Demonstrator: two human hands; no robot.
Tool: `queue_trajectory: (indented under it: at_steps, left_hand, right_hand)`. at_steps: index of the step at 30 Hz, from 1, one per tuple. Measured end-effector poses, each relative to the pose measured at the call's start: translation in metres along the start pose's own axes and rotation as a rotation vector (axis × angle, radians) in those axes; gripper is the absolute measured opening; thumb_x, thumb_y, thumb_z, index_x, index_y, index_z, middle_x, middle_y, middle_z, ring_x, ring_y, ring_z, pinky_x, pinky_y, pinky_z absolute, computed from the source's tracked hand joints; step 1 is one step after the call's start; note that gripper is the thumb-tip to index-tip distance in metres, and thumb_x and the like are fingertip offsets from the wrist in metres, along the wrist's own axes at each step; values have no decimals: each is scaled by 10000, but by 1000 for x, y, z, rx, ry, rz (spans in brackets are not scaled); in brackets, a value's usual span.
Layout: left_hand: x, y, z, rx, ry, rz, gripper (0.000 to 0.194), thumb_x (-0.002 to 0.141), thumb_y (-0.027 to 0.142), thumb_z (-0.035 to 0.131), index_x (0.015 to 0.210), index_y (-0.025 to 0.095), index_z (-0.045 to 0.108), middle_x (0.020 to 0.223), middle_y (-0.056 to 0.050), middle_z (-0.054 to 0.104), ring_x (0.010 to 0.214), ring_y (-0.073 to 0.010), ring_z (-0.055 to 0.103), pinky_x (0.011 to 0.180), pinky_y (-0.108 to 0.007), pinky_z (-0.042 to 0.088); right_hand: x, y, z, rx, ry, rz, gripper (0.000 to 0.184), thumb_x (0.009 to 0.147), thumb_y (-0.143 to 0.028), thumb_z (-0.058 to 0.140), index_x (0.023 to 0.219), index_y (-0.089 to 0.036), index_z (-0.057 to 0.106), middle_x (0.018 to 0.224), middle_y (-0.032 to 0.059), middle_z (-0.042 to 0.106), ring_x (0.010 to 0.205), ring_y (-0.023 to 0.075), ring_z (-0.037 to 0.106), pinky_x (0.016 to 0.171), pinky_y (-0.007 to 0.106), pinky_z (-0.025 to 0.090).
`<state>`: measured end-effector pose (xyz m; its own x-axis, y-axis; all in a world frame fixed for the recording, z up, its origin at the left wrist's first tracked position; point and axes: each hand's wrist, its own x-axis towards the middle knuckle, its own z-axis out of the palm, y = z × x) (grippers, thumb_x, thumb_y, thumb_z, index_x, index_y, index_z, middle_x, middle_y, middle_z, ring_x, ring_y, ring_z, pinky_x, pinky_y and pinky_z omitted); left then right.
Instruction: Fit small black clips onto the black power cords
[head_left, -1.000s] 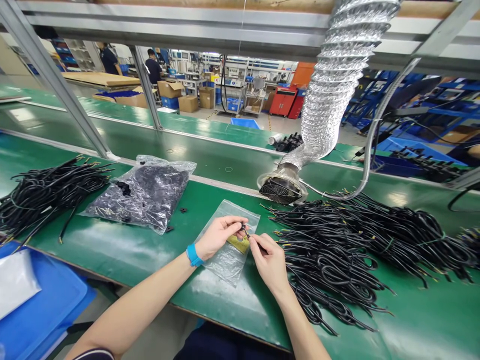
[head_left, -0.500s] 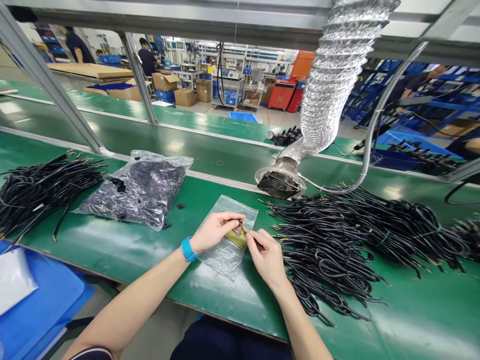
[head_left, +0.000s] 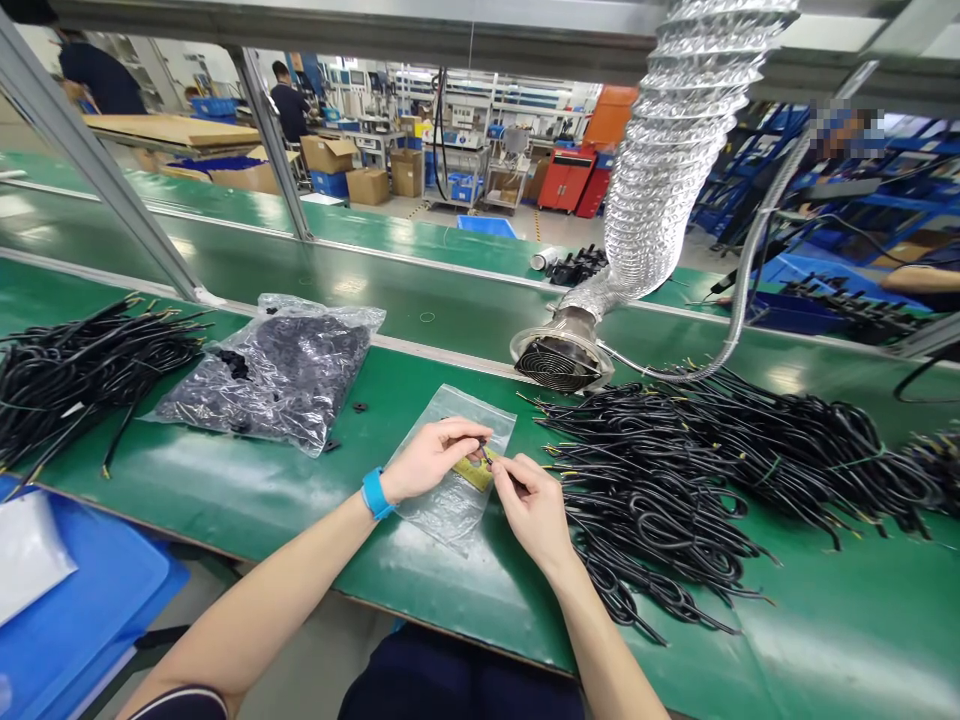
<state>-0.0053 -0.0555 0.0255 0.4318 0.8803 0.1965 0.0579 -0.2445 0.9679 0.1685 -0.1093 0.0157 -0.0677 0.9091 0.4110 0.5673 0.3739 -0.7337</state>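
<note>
My left hand [head_left: 433, 457], with a blue wristband, pinches a small black part [head_left: 484, 452] at its fingertips. My right hand [head_left: 530, 507] is closed on the end of a thin black cable that meets that part. Both hands hover over a small clear zip bag [head_left: 450, 500] with a yellow label, lying flat on the green bench [head_left: 247, 490]. A big pile of black cables [head_left: 675, 480] lies just right of my right hand.
A clear bag of small black parts [head_left: 277, 375] sits at left, another cable bundle [head_left: 67, 375] farther left. A silver duct with a round fan intake [head_left: 559, 360] hangs behind. A blue tray [head_left: 82, 600] is at lower left. People work in the background.
The view has shifted slightly; my hands stay together over the zip bag with only small finger movements on the part and cable end.
</note>
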Motion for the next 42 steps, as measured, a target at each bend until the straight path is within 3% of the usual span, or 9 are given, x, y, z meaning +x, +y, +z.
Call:
queue_trajectory:
  at_steps: [4,7,10,14,23,27,30,34,42]
  left_hand:
    - [0,-1,1,-71,-67,-60,270,844,251,641,1090,173,723,1039,-83,704,929,-178,661,850,-298,532]
    - [-1,-3,2,-190,-53,-195,358,766,241,728,1107,137,704,982,-91,728,898,-190,678,836,-318,544]
    - [-1,-4,3,-220,-22,-274,264,718,238,762,949,112,737,887,-85,739,809,-183,685,783,-306,551]
    - [-3,-4,9,-182,15,-182,161,692,233,770,818,133,757,879,-66,735,809,-172,670,776,-276,536]
    - [-12,1,23,7,53,41,124,777,287,736,795,168,765,831,-62,729,789,-177,655,751,-288,516]
    - [-10,-2,19,92,66,32,111,795,256,713,842,169,764,860,-67,731,821,-187,655,775,-300,505]
    - [-8,-6,17,28,50,-39,137,782,261,720,850,147,755,896,-82,733,830,-193,658,765,-300,511]
    - [-9,-6,17,-34,16,-76,138,762,264,736,826,142,743,875,-67,729,808,-179,658,738,-279,511]
    - [-13,-5,19,28,-27,34,176,749,327,779,800,161,752,826,-56,728,792,-175,654,774,-295,506]
  right_hand:
    - [-1,1,1,-7,45,-46,286,954,-302,481,883,-184,732,657,7,554,558,125,504,525,238,406]
    - [-3,6,3,-62,93,-128,252,964,-269,485,918,-187,719,726,31,614,614,138,563,571,249,449]
    - [-7,11,5,-180,123,-206,254,979,-243,469,902,-181,703,756,45,639,636,139,582,599,253,453]
    - [-9,12,4,-258,118,-230,281,987,-225,450,824,-175,674,675,23,589,569,126,527,558,248,405]
    - [-7,2,7,40,41,-24,389,983,-306,415,625,-202,525,589,-9,518,558,130,515,548,235,412]
    - [-12,2,10,15,80,61,340,973,-359,431,763,-194,643,707,37,624,654,167,581,629,275,474]
    - [-16,3,11,9,144,68,267,953,-352,479,940,-192,692,827,71,677,737,192,621,698,308,501]
    - [-19,3,7,16,90,7,296,968,-311,451,843,-200,695,680,29,591,628,165,570,611,274,466]
    - [-16,3,2,14,-16,-6,380,984,-343,385,669,-207,548,615,7,554,570,143,531,572,251,414]
